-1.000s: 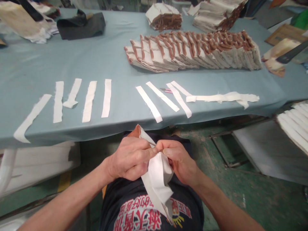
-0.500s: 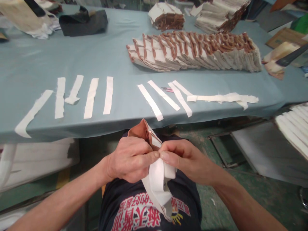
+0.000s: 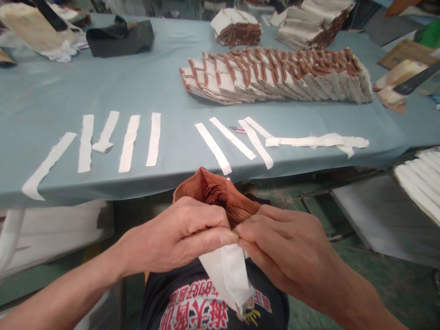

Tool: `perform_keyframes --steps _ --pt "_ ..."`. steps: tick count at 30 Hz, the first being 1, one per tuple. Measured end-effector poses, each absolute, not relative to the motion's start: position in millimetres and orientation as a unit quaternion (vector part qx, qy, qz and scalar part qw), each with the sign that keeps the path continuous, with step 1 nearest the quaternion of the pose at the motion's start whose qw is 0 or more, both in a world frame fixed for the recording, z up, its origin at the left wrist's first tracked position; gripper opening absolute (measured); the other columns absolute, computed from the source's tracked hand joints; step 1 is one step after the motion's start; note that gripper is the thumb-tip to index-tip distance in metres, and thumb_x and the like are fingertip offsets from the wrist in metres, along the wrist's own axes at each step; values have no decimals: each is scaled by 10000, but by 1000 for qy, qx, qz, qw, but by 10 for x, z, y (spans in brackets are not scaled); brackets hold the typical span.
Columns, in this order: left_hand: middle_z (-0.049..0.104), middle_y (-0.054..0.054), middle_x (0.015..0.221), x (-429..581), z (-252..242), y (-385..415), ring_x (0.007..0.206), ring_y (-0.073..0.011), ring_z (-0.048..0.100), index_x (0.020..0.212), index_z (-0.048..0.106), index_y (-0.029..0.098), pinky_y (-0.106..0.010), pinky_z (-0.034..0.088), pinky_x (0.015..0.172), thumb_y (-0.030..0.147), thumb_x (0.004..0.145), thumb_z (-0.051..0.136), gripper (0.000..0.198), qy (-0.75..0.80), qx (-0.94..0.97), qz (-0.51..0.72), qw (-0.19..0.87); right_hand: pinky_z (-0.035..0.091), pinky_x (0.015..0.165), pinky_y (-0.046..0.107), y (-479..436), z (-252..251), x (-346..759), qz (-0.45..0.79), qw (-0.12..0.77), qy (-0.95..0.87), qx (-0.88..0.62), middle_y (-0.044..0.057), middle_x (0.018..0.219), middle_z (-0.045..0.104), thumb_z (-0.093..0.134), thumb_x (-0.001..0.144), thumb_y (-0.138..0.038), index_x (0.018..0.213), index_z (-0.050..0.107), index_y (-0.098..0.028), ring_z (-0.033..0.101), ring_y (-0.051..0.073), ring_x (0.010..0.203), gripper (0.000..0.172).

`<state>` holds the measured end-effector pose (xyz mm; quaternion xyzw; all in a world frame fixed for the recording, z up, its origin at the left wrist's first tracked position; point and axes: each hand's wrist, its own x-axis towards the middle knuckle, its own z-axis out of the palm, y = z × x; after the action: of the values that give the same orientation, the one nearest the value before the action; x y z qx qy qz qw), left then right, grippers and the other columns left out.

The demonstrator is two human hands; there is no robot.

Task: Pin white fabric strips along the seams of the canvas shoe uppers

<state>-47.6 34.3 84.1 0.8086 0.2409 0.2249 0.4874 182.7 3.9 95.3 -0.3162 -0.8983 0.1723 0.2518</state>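
Observation:
Both hands meet low in the view, in front of my dark shirt. My left hand (image 3: 178, 236) is closed, thumb and fingers pinching a cloth piece (image 3: 220, 197) whose brown side fans open above the fingers. My right hand (image 3: 292, 250) pinches the same piece from the right, fingertips touching the left thumb. The piece's white side (image 3: 228, 275) hangs down below the hands. Just beyond lies the near edge of a table under a blue-grey cloth (image 3: 154, 87).
Several white fabric strips (image 3: 129, 143) lie in rows along the table's near edge, with small pink-handled snips (image 3: 237, 129) among them. A long fanned stack of white-and-brown pieces (image 3: 278, 73) sits behind. More stacks stand at the back and at right (image 3: 417, 181). A black cloth (image 3: 118, 39) lies far left.
The cloth piece has been turned and spread, so its brown side now shows wide above my fingers. Both hands have come closer to the camera, still pinched together on it.

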Motion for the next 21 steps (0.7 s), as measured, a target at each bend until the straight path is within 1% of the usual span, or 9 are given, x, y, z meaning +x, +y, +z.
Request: perform_keyframes --steps 2,5,9,11,14,16,17,19,21 --pt "545 51 652 -448 887 350 562 -85 503 771 547 181 -224 379 546 286 1089 505 338 219 832 216 462 519 693 288 -3 972 1847 198 240 -898 -310 29 697 714 487 1057 -145 797 637 -206 658 164 658 307" --pt "577 32 655 -418 904 283 558 -110 517 762 529 193 -268 386 537 283 1103 463 359 203 884 198 371 534 717 309 -75 927 1894 243 231 -893 -300 45 726 713 445 1054 -123 874 656 -190 677 181 696 285" --pt "577 7 647 -411 844 144 545 -141 487 726 507 204 -328 369 526 191 1102 401 391 202 923 199 259 497 642 313 -146 826 1964 279 213 -888 -297 47 726 699 417 1023 -82 949 650 -167 659 187 661 259" --pt "567 7 663 -421 813 106 559 -144 482 770 536 190 -332 371 541 180 1108 379 373 203 926 190 255 498 662 306 -161 829 2000 299 204 -884 -295 48 772 724 405 1020 -80 985 648 -174 671 184 686 263" --pt "568 4 700 -427 792 99 594 -146 499 848 556 177 -326 385 584 210 1126 322 365 211 921 175 277 506 764 280 -157 888 2036 334 204 -862 -321 33 881 765 413 1032 -106 1036 657 -201 713 164 794 261" --pt "571 3 703 -411 784 111 608 -154 502 844 540 188 -330 382 603 228 1128 311 367 209 919 182 280 485 753 270 -134 898 2023 356 218 -838 -352 10 841 749 463 1049 -184 982 666 -210 706 152 786 215" --pt "570 3 698 -399 779 118 611 -157 500 828 526 194 -333 379 611 236 1127 315 368 207 919 192 276 464 712 266 -115 879 2001 368 225 -826 -363 -2 781 721 479 1055 -230 914 659 -210 682 143 738 230" --pt "567 7 688 -374 766 130 613 -158 495 805 505 200 -335 377 626 245 1126 327 370 212 915 215 268 392 615 261 -71 796 1939 386 238 -807 -378 -22 665 634 491 1060 -296 755 597 -204 594 121 623 336" --pt "576 12 691 -366 748 146 621 -151 502 811 507 198 -325 380 642 256 1127 346 360 226 904 232 278 326 563 256 -28 699 1872 399 248 -797 -379 -39 601 556 507 1050 -287 658 514 -199 503 99 553 402"
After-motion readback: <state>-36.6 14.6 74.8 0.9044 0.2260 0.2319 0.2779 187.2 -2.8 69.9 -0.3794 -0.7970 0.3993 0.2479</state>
